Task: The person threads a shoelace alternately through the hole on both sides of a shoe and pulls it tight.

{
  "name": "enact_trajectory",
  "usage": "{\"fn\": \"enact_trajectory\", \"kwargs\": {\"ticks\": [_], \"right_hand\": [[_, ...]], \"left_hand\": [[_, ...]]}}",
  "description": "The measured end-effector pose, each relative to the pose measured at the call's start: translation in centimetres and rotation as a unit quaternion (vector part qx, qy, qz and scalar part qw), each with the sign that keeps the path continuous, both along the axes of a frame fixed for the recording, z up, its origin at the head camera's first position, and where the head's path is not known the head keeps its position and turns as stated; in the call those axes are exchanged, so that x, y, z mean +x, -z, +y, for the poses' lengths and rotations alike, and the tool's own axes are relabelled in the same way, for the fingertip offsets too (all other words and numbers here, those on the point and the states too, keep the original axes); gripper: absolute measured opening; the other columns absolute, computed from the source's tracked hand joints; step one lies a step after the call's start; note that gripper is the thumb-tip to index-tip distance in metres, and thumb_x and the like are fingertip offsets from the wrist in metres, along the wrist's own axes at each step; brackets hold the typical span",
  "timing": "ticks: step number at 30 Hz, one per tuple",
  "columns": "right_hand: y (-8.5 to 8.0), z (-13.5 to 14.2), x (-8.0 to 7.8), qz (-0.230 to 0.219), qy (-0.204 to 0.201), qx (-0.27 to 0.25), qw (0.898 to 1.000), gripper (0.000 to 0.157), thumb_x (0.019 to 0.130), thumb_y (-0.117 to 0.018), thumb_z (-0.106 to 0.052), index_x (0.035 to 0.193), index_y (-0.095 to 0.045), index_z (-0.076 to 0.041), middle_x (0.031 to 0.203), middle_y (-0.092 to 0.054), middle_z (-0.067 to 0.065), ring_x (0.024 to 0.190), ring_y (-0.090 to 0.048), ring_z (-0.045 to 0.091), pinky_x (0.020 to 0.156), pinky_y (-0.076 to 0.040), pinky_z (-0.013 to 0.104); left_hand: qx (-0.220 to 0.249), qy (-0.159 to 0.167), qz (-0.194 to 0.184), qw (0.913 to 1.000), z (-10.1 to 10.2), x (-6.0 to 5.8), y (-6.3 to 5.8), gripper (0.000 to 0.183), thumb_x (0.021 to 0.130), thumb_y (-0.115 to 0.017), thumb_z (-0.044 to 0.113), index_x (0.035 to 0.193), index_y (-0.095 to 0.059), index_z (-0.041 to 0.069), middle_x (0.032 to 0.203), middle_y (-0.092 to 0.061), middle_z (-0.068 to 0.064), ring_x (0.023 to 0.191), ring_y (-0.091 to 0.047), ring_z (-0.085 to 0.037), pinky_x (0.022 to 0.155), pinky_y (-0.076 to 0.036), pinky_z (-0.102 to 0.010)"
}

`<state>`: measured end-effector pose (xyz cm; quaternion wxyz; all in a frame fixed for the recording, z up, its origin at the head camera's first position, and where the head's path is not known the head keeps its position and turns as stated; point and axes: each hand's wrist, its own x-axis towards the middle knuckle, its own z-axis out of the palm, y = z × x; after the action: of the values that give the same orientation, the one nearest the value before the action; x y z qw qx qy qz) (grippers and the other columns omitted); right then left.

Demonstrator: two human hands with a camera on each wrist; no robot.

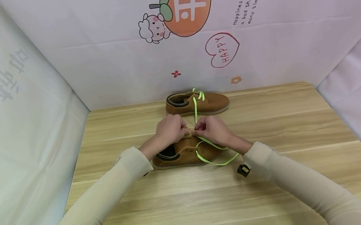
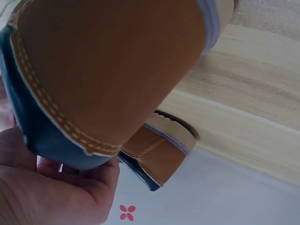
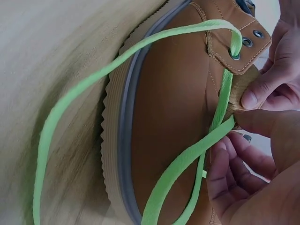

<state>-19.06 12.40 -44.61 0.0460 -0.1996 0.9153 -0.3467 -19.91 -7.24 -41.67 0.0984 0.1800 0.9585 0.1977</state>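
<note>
Sleeves [image 1: 109,189] reach over the bench [image 1: 178,209] to the near shoe [image 1: 185,157]. Left hand [image 1: 170,128]: fingers clamped on its tan flap [image 3: 241,88]. Right hand [image 1: 214,129]: fingers together, pinching the green lace [image 3: 180,161]. Far shoe [image 1: 215,103], laced, stands just behind both hands.

The right hand [image 1: 213,129] partly hides the brown leather shoe [image 1: 186,159] beneath it; the right-wrist view crops the flat lime-green lace [image 3: 171,170].
</note>
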Motion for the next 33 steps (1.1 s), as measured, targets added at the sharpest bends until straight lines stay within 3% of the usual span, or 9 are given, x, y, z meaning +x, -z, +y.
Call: {"fn": "enact_trajectory", "kwargs": {"ticks": [3, 9, 15, 24, 28, 33], "right_hand": [[-0.1, -0.2, 0.0, 0.01, -0.019, 0.014, 1.0, 0.011, 0.096, -0.078, -0.016, 0.095, -0.083, -0.006, 0.087, -0.079, 0.003, 0.076, -0.069, 0.013, 0.072, -0.056, 0.033], [0.1, -0.2, -0.1, 0.014, -0.052, 0.009, 0.999, 0.013, 0.098, -0.074, -0.01, 0.09, -0.083, -0.006, 0.086, -0.076, 0.005, 0.07, -0.057, 0.011, 0.063, -0.045, 0.026], [0.3, -0.1, -0.1, -0.009, -0.054, -0.027, 0.998, 0.012, 0.098, -0.074, -0.008, 0.093, -0.084, -0.005, 0.09, -0.08, 0.005, 0.076, -0.064, 0.011, 0.069, -0.05, 0.026], [0.5, 0.1, 0.2, -0.036, -0.039, -0.057, 0.997, 0.01, 0.094, -0.078, -0.004, 0.102, -0.084, -0.002, 0.101, -0.081, 0.01, 0.086, -0.072, 0.017, 0.073, -0.056, 0.027], [0.9, 0.3, 0.3, -0.023, -0.043, -0.064, 0.997, 0.011, 0.092, -0.08, -0.003, 0.103, -0.084, -0.001, 0.101, -0.081, 0.011, 0.087, -0.072, 0.018, 0.072, -0.057, 0.026], [1.1, 0.4, 0.7, -0.013, -0.038, -0.065, 0.997, 0.012, 0.091, -0.082, -0.004, 0.102, -0.084, -0.002, 0.1, -0.08, 0.01, 0.088, -0.071, 0.018, 0.071, -0.057, 0.028]], "left_hand": [[-0.012, 0.008, 0.039, 0.9991, 0.1, 0.4, -0.2, 0.02, 0.093, -0.084, 0.031, 0.075, -0.081, 0.022, 0.066, -0.063, 0.008, 0.065, -0.058, -0.016, 0.054, -0.047, -0.033], [-0.037, 0.033, 0.106, 0.9932, 0.3, 1.2, 0.0, 0.019, 0.093, -0.084, 0.028, 0.075, -0.081, 0.02, 0.072, -0.069, 0.007, 0.063, -0.059, -0.015, 0.056, -0.053, -0.037], [-0.057, 0.057, 0.161, 0.9837, 0.2, 1.8, 0.5, 0.017, 0.092, -0.084, 0.027, 0.077, -0.081, 0.02, 0.074, -0.071, 0.006, 0.065, -0.062, -0.016, 0.059, -0.055, -0.039], [-0.085, 0.102, 0.25, 0.959, 0.1, 2.6, 1.3, 0.037, 0.093, -0.071, 0.003, 0.06, -0.063, 0.017, 0.062, -0.06, 0.003, 0.056, -0.056, -0.014, 0.049, -0.052, -0.034], [-0.101, 0.117, 0.281, 0.9471, 0.0, 2.9, 1.5, 0.035, 0.092, -0.069, -0.002, 0.061, -0.064, 0.015, 0.061, -0.059, 0.003, 0.055, -0.052, -0.013, 0.047, -0.05, -0.032], [-0.117, 0.133, 0.309, 0.9344, -0.1, 3.3, 1.8, 0.03, 0.091, -0.068, -0.004, 0.067, -0.07, 0.014, 0.064, -0.063, 0.002, 0.058, -0.058, -0.015, 0.048, -0.052, -0.033]]}}
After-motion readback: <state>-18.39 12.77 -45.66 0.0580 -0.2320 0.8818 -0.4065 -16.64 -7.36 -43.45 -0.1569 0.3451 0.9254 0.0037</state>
